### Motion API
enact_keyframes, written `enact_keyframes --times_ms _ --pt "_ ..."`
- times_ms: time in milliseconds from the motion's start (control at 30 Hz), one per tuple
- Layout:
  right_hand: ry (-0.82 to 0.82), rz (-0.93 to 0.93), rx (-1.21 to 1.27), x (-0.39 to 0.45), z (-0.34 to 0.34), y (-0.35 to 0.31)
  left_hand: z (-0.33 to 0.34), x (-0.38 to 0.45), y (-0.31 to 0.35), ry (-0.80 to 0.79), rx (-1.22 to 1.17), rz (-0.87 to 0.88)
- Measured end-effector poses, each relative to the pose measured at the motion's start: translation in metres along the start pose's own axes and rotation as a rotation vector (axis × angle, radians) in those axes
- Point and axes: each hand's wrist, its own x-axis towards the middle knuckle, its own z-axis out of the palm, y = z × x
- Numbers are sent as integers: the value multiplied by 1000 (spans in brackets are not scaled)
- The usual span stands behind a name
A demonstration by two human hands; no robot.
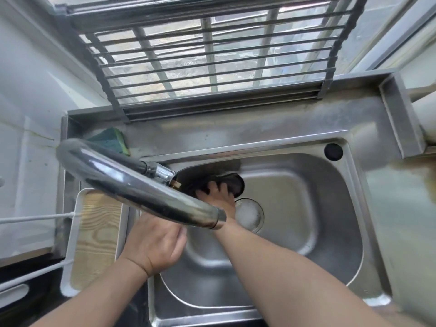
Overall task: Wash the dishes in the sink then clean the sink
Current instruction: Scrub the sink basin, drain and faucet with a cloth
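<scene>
A dark round dish leans against the far left wall of the steel sink. My right hand reaches down into the basin, its fingers spread over the dish and touching it. My left hand hovers at the sink's left rim under the tap, fingers relaxed, and I see nothing in it. Just right of my right hand lies a round clear-rimmed thing on the basin floor; glass or drain, I cannot tell.
A chrome tap spout arches across the left of the basin over both hands. A green and yellow sponge lies on the back ledge. A white-rimmed wooden tray sits to the left. A roll-up rack leans at the window.
</scene>
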Motion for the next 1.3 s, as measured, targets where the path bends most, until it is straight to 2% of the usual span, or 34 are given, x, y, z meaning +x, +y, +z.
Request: enact_keyframes --times_ms 133,200,267,333,433,600,633,667,700,767,867,933,1000,1067,1133,1233,1300 --pt "-193 -257 -16 -28 20 -24 4 -3 -1 -102 53 -37" --pt "-347 -398 -188 -44 31 -25 3 -2 0 -130 75 -37" --pt "-522 -452 -347 -58 31 -14 1 -1 2 -112 67 -35" --pt "-653 -383 -360 -70 24 6 -2 2 4 -67 50 -26" --pt "-869 -157 -340 -83 5 48 -10 7 8 -24 34 -6" --pt "-1321 109 -755 -71 -25 143 -15 9 10 -95 68 -31" --pt "-1294 152 -853 -73 -38 152 -14 8 10 -109 74 -37" --pt "-1198 170 -983 -74 -51 157 -14 8 10 -117 80 -38" --pt "-1024 140 -1117 -72 -60 160 -14 8 10 -122 85 -38" --pt "-673 -45 -1244 -60 -79 160 -13 8 9 -125 96 -33" --pt "-300 -260 -1103 -32 -93 157 -12 7 9 -141 98 -37" --pt "-143 -338 -1062 -25 -98 158 -12 7 9 -137 95 -40" --pt "-140 -235 -1007 -32 -95 163 -11 8 9 -122 94 -37" --pt "-281 -56 -1028 -50 -85 172 -11 8 9 -117 90 -34" --pt "-433 11 -995 -76 -74 172 -10 7 8 -111 90 -40" --pt "-736 33 -703 -109 -42 154 -11 6 7 -116 78 -50" --pt "-791 44 -444 -115 -23 133 -10 6 5 -106 63 -45"
